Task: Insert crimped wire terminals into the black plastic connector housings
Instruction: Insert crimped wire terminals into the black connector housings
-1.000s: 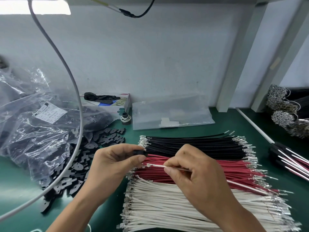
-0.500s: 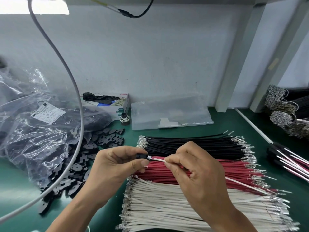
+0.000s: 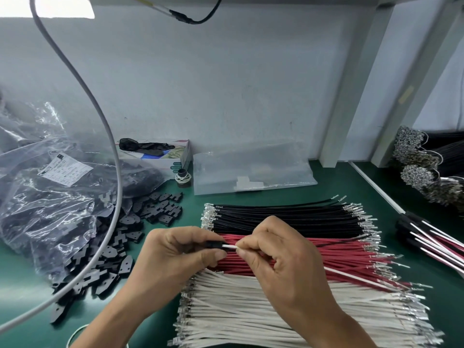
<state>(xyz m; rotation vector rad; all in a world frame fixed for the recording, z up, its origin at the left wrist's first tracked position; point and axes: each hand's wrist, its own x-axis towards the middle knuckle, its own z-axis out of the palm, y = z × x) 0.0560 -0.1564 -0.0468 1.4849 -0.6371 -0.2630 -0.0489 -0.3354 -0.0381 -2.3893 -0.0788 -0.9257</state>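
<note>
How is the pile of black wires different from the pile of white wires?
The black wires lie at the far side of the table, the white wires nearest the person. The black wires lie straighter and tidier; the white wires cross over each other more. The hands cover some white wires but hardly any black ones. Both have shiny metal ends.

Housing (image 3: 213, 245): small, black, plastic; pinched in left hand (image 3: 175, 257) above the red wires, open end facing right.
White wire (image 3: 351, 278): near end seated in the housing, pinched by right hand (image 3: 281, 262) just right of it; rest trailing right across the red row.
Loose housings (image 3: 110, 252): black, flat, heaped on the left.
Black wires (image 3: 288, 219): far row, metal tips at both ends.
Red wires (image 3: 346, 257): middle row.
White wires (image 3: 251, 312): near row.
</note>
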